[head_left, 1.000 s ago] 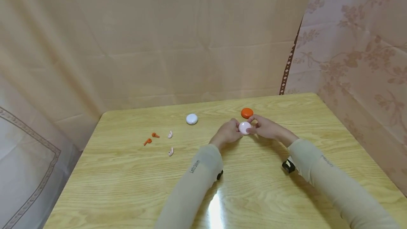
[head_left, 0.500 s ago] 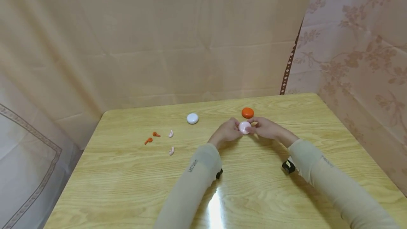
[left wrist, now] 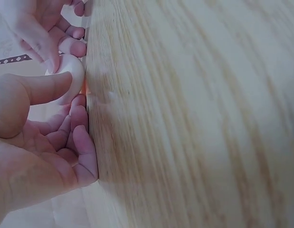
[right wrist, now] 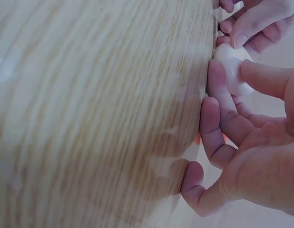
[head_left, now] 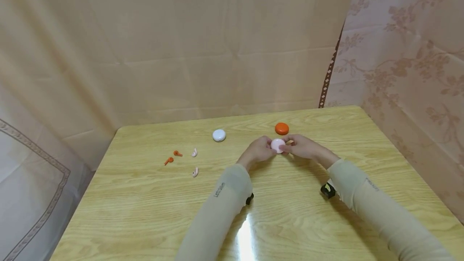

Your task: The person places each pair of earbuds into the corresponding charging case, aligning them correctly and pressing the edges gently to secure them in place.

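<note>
Both hands pinch the pink case; only the head view shows earbuds.

A beige cloth fills the upper middle; a pinkish floral cloth hangs upper right, a pale banded cloth lower left. Bright glare marks the wood-grained worktop at bottom centre.

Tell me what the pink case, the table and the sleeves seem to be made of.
Pink case: probably plastic, its rounded shell evenly smooth, with faint glints suggesting gloss.
Table: wood or wood-look laminate; streaky grain shows, and a bright reflection suggests a glossy coat.
Sleeves: cloth with a matt look, likely stretchy, as they fit closely and crease slightly.
</note>
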`<state>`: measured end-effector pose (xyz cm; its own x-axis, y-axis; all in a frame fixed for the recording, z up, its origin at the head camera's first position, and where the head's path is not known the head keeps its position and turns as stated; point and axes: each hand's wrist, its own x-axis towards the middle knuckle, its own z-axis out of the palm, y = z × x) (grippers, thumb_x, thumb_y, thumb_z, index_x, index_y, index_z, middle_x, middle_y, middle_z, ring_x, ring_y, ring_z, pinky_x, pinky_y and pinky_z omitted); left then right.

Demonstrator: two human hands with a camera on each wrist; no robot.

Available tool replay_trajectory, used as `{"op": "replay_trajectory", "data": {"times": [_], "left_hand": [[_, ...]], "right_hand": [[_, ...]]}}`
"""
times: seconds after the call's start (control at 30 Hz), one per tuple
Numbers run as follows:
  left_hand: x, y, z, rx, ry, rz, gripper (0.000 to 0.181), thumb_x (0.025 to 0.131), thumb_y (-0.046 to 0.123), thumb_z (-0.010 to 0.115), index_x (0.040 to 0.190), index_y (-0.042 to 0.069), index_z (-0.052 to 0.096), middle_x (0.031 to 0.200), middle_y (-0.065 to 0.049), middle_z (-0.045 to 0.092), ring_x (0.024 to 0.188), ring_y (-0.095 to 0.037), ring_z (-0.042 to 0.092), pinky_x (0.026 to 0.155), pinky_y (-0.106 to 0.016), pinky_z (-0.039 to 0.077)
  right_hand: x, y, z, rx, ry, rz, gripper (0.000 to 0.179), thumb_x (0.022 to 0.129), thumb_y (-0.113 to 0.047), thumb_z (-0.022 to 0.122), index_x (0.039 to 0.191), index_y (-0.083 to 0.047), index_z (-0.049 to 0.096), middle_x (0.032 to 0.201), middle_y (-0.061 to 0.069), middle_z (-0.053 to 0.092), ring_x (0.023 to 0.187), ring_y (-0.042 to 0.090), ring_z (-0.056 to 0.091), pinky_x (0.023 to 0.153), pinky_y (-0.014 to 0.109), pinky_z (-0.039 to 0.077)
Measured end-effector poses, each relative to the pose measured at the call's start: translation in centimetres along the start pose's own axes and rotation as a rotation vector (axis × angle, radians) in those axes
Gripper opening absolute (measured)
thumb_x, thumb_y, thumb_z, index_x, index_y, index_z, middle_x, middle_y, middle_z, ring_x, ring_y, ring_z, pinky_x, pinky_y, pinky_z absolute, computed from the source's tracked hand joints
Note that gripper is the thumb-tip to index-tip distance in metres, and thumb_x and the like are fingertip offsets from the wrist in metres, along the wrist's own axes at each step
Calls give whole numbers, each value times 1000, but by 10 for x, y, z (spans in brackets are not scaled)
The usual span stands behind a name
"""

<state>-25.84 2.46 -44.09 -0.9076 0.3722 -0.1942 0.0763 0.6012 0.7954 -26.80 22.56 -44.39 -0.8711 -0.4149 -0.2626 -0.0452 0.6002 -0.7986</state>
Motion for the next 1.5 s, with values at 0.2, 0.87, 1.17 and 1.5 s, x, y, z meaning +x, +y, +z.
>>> {"op": "replay_trajectory", "data": {"times": [0.2, 0.87, 1.17, 1.5], "left_hand": [[0, 1, -1, -65, -29, -8, 11, 96, 12, 68, 100, 2, 65, 82, 0, 58, 74, -12, 51, 71, -23, 41], [-10, -22, -5, -98, -5, 83, 14, 99, 11, 65, 109, 1, 62, 91, -1, 58, 80, -11, 52, 72, -22, 43], [-20, -31, -12, -147, -28, 88, 17, 100, 15, 65, 114, 5, 62, 97, -2, 60, 84, -13, 54, 74, -25, 46], [-42, -41, -32, -301, -103, 121, 24, 102, 16, 62, 125, 6, 60, 111, -7, 60, 89, -27, 62, 72, -34, 54]], "right_hand": [[-3, 1, -3, 57, -29, 30, 41, 110, -27, 47, 130, 7, 55, 106, 12, 73, 106, 25, 65, 94, 42, 46], [-5, -16, 12, 45, -42, -5, 32, 109, -19, 48, 125, 8, 56, 100, 13, 73, 96, 23, 67, 80, 36, 50], [-8, -21, 19, 36, -35, -35, 32, 108, -18, 51, 128, 6, 57, 106, 15, 73, 100, 27, 69, 85, 39, 52], [-15, -32, 32, 224, -112, -66, 36, 107, -21, 54, 130, 6, 51, 122, 26, 64, 101, 37, 69, 97, 50, 50]]}}
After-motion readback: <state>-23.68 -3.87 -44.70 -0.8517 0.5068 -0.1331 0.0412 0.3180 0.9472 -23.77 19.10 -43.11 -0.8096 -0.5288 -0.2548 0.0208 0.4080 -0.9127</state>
